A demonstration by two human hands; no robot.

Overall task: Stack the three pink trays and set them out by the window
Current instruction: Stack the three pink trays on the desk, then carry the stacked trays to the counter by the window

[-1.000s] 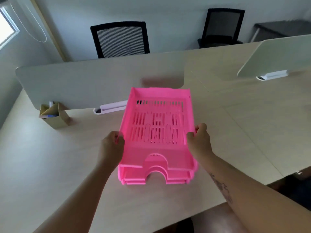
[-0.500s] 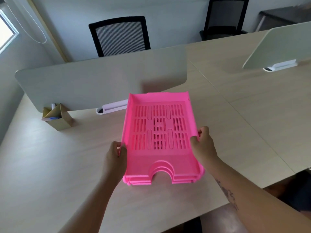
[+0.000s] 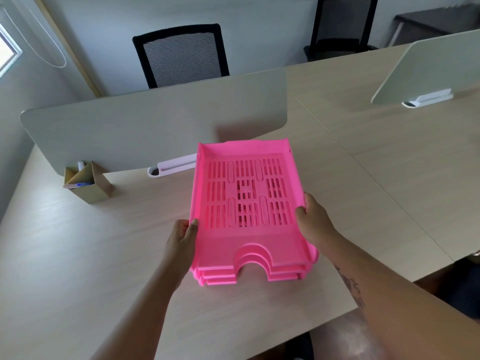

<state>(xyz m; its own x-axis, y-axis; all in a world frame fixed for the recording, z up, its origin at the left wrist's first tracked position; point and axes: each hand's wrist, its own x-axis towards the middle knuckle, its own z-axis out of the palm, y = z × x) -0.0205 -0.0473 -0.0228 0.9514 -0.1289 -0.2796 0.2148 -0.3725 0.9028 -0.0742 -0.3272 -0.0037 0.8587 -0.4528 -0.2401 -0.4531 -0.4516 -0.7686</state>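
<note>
Three pink slotted trays [image 3: 246,198] lie nested in one stack on the pale wooden desk [image 3: 78,255], their arched front cut-outs facing me. My left hand [image 3: 181,237] grips the stack's left wall near the front. My right hand [image 3: 311,222] holds the right wall, thumb over the rim. The window [image 3: 6,51] shows at the far left edge of the view.
A grey divider panel [image 3: 142,126] stands just behind the trays on a white clamp [image 3: 171,167]. A cardboard pen holder [image 3: 88,183] sits at the left by the panel. A second divider [image 3: 428,71] stands at the right. Two black chairs [image 3: 181,53] are beyond the desk.
The top tray, held tilted above the other two, has come down and now sits nested flat in the stack. Both hands stayed on its sides.
</note>
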